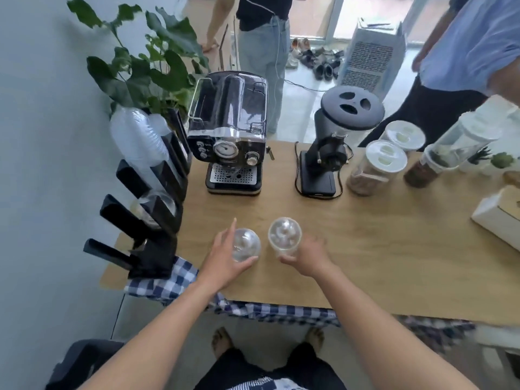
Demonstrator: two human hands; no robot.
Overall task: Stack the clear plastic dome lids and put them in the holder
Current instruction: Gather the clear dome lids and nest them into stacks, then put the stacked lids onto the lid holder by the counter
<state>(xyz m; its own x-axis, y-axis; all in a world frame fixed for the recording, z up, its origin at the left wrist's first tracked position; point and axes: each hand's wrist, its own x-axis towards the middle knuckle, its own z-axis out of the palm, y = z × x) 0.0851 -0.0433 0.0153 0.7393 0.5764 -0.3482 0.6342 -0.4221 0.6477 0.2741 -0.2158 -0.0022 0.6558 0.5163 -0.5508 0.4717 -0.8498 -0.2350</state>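
Two stacks of clear plastic dome lids stand on the wooden table near its front edge. My left hand (pixel 222 260) wraps around the left stack (pixel 245 244), thumb under it and fingers along its left side. My right hand (pixel 308 256) holds the right stack (pixel 284 235) from the right and below. The two stacks are a small gap apart. The black holder (pixel 152 220) with several upright slots stands at the table's left edge, left of my left hand. Its far slots carry tall columns of clear cups and lids (pixel 135 139); one middle slot has a few clear lids (pixel 153 206).
An espresso machine (pixel 229 133) and a black grinder (pixel 332 142) stand at the back of the table (pixel 394 249). Jars (pixel 377 167) and a white box (pixel 498 212) sit at the right. A checked cloth (pixel 168 282) hangs over the front edge. Two people stand behind the table.
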